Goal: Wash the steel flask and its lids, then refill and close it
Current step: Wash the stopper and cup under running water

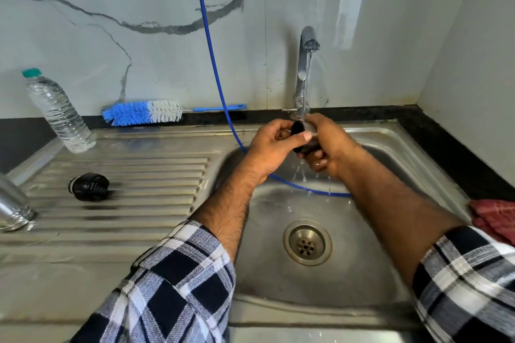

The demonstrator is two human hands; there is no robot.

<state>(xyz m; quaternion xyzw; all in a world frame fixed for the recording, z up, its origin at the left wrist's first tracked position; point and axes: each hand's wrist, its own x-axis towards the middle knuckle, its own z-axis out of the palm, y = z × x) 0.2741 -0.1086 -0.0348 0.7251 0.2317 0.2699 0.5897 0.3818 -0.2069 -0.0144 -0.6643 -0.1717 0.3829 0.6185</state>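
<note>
Checked sleeves fill the bottom of the view, and both forearms reach over the sink to the tap. Both hands are closed around a small dark lid: the left hand curls round it with the thumb across its face, the right hand cups it from below, apparently so the running water can rinse it and drain into the basin. A second black lid lies on the ribbed drainboard, well apart, and the steel flask stands at the far left edge. A bottle brush and a plastic bottle sit behind; a blue hose hangs into the basin near the hands, and a red cloth lies at right.
</note>
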